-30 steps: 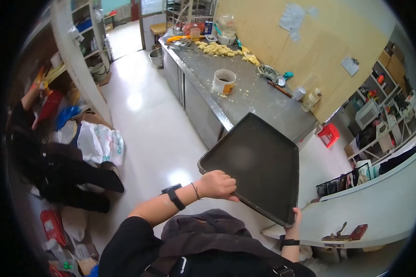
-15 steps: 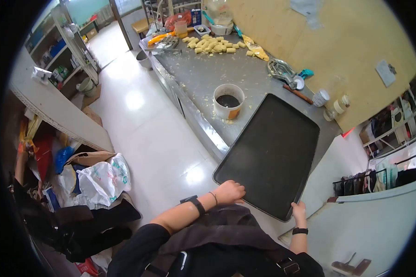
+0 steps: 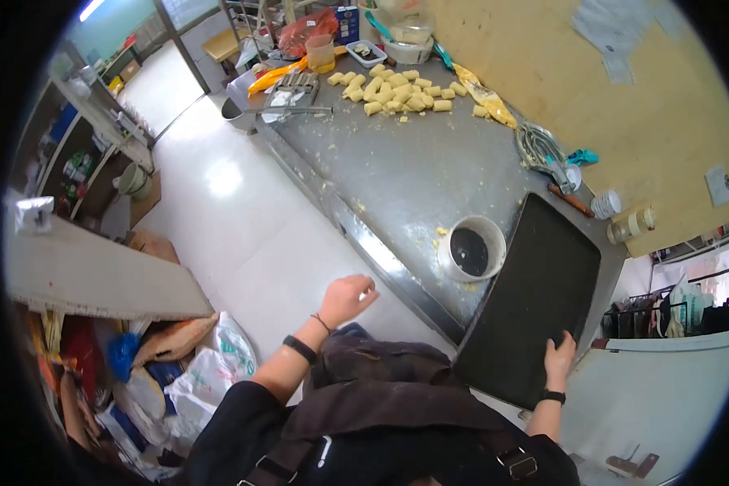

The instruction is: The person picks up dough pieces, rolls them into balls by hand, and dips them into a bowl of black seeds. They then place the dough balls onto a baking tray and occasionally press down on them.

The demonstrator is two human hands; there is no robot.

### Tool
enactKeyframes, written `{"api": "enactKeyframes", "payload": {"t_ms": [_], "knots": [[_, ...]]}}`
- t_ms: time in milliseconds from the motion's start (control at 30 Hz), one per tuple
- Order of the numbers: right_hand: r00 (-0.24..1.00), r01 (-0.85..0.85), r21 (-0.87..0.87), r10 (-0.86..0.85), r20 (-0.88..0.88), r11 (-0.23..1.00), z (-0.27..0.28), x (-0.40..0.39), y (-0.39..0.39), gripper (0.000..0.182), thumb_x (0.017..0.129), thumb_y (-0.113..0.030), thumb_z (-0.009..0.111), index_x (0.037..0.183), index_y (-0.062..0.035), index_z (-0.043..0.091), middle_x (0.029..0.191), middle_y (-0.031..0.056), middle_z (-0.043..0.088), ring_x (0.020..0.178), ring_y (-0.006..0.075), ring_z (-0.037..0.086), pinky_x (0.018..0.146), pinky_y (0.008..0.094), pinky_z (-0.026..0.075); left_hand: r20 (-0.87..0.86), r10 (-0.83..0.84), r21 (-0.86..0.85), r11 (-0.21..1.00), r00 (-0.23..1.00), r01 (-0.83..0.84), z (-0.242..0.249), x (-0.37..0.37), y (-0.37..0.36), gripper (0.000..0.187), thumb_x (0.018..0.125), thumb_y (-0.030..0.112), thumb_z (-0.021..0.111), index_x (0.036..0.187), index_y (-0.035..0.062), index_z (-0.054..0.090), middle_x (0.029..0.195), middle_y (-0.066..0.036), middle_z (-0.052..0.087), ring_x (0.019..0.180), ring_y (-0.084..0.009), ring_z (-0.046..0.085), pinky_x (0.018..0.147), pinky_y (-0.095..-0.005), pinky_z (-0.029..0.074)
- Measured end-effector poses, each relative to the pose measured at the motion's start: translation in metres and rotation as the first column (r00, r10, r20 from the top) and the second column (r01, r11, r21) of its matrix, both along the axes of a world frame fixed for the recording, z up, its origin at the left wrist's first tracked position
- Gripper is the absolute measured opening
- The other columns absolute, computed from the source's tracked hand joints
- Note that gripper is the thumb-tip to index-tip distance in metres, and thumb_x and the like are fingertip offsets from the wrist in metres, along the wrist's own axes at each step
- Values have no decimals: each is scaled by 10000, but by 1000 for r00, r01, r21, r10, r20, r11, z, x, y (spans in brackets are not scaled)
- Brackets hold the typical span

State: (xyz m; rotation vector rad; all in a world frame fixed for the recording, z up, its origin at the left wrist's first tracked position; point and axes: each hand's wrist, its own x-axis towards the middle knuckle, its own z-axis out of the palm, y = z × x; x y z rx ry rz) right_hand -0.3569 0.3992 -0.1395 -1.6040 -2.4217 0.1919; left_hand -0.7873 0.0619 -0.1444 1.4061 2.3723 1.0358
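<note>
A large black baking tray lies at the right end of the grey worktop, its near end reaching past the edge towards my body. My right hand is over the tray's near right part, fingers apart; whether it touches the surface is hard to tell. My left hand is in the air left of the tray, over the floor, with loosely curled fingers and nothing visible in it. Against the tray's left side stands a white tub with dark contents. Many pale yellow dough pieces are heaped at the worktop's far side.
Along the wall are a yellow bag, a coiled metal tool, a brown rod and stacked white cups. A metal scraper-like tool lies far left. Bags fill the lower left.
My left hand has let go of the tray and moved left and up. My right hand has shifted from the tray's near corner onto its right part. The view has turned and moved closer to the worktop.
</note>
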Motion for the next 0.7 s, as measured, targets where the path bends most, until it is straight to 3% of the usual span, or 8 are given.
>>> {"api": "enactKeyframes", "payload": {"t_ms": [67, 167, 200, 300, 400, 433, 567, 700], "knots": [[935, -55, -337, -70, -348, 940, -8, -70, 0, 478, 837, -151, 652, 1274, -21, 510, 1180, 176, 560, 914, 230, 593, 836, 356, 482, 45, 53, -23, 998, 998, -52, -13, -64, 19, 185, 825, 267, 647, 822, 87, 604, 718, -66, 633, 663, -266, 627, 593, -365, 496], [899, -125, -548, -140, -416, 827, -10, -156, -16, 463, 899, -201, 595, 1316, -37, 476, 1063, 118, 541, 774, 169, 559, 694, 288, 491, 128, 112, -20, 994, 985, -111, -15, -151, 68, 218, 833, 272, 648, 912, 76, 598, 833, -106, 643, 778, -287, 633, 681, -373, 500], [906, -174, -472, -48, -421, 864, -22, -170, -19, 468, 925, -224, 561, 1337, -35, 445, 1053, 105, 528, 693, 143, 551, 602, 265, 485, 126, 106, 17, 994, 986, -109, -17, -179, 85, 239, 834, 268, 651, 953, 69, 593, 876, -122, 642, 825, -293, 630, 720, -377, 500], [822, -110, -729, -351, -448, 675, -26, -208, -33, 458, 955, -234, 506, 1352, -25, 414, 1050, 100, 509, 570, 116, 541, 477, 262, 452, 187, 84, 75, 992, 979, -100, -19, -253, 134, 347, 826, 254, 680, 1058, 31, 552, 1004, -158, 616, 930, -297, 604, 808, -382, 486], [846, 6, -628, -339, -413, 778, -32, -239, -47, 437, 966, -202, 467, 1351, -7, 405, 1166, 151, 454, 681, 185, 592, 594, 300, 509, 268, 163, 90, 977, 949, -194, -40, -319, 174, 435, 807, 256, 711, 1115, 12, 525, 1085, -170, 590, 975, -292, 587, 829, -380, 483], [885, 32, -588, -297, -359, 808, -48, -243, -46, 434, 963, -166, 447, 1359, 2, 393, 1301, 211, 395, 1002, 323, 581, 850, 369, 493, 309, 194, 70, 972, 931, -226, -48, -342, 188, 459, 800, 261, 719, 1129, 11, 519, 1112, -175, 579, 993, -290, 580, 833, -379, 482], [909, 81, -440, -247, -336, 894, -53, -267, -44, 458, 931, -140, 480, 1363, -11, 401, 1446, 254, 285, 1327, 412, 320, 1093, 413, 281, 319, 232, 53, 964, 919, -262, -80, -414, 238, 525, 758, 262, 746, 1158, 18, 510, 1164, -198, 550, 1064, -317, 548, 888, -394, 466], [907, 41, -260, -146, -394, 965, -37, -304, -55, 446, 886, -63, 532, 1322, -10, 457, 1364, 242, 402, 1276, 392, 392, 1061, 415, 321, -277, 68, 40, 997, 958, -59, -42, -450, 282, 616, 704, 240, 752, 1216, 20, 491, 1233, -216, 521, 1144, -372, 496, 968, -422, 418]]}}
